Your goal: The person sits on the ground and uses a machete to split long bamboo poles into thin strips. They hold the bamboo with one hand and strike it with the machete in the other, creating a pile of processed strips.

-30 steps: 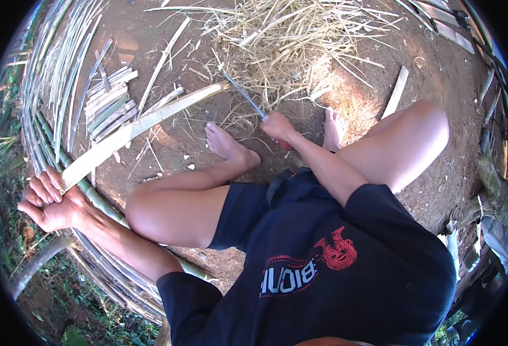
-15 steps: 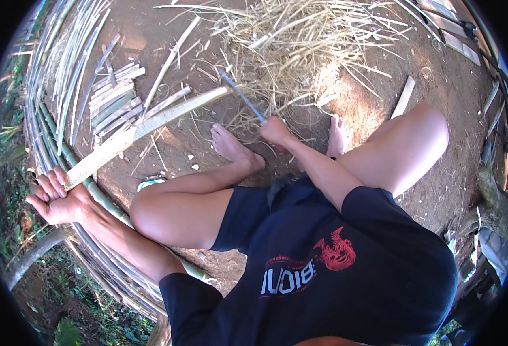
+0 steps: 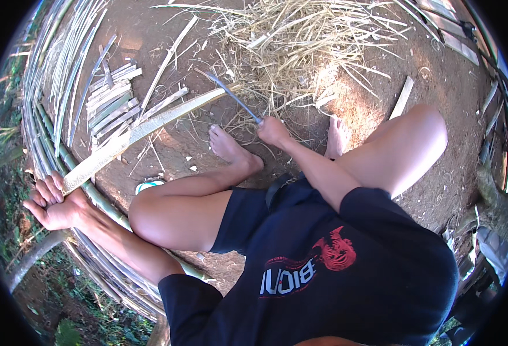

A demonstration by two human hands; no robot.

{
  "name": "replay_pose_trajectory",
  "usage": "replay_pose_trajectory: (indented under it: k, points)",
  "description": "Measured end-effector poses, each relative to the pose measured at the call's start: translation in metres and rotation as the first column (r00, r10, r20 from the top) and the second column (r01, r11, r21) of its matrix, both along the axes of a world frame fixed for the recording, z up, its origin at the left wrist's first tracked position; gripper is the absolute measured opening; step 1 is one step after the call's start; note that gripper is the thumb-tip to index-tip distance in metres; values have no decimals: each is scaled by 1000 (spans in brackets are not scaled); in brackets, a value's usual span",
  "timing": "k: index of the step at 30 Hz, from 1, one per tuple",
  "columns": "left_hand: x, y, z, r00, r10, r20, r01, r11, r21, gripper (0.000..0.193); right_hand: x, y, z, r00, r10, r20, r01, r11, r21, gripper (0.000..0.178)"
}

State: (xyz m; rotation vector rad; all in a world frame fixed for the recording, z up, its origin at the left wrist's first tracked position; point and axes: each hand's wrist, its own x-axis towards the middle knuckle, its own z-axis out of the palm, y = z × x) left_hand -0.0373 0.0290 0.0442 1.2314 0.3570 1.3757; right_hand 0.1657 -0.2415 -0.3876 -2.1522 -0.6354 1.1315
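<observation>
My left hand (image 3: 59, 206) is closed around the near end of a long, pale split bamboo strip (image 3: 128, 140). That strip slants up and to the right over the ground, its far end reaching a heap of shavings. In my right hand (image 3: 273, 131) is a knife with a long, narrow blade (image 3: 240, 101); its handle is mostly hidden by my fingers. The blade crosses the strip close to its far end, edge detail too fine to make out. A thin sliver shows by the blade's tip.
Bamboo shavings (image 3: 300, 43) lie heaped ahead. Short split pieces (image 3: 113, 104) are stacked at the left, with long thin strips (image 3: 72, 69) behind them. Bamboo poles (image 3: 101, 199) run along the left side. My bare feet (image 3: 231, 144) flank the work. One loose piece (image 3: 403, 97) lies at right.
The knife blade has shifted a little to the left across the strip's far end, and its tip now reaches further past the strip. My left hand keeps its hold.
</observation>
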Motion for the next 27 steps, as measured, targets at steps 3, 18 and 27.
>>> replay_pose_trajectory:
  k: [3,18,27]
  points:
    - [-9,0,0,998,64,8,-64,998,5,42,18,-5,10,1000,24,-8,-25,987,-156,30]
    - [-26,13,94,827,-561,38,555,825,108,40,33,4,91,948,-24,317,-21,990,137,75]
    - [75,28,157,635,-772,-29,771,630,91,28,20,-10,147,950,213,229,-306,792,528,44]
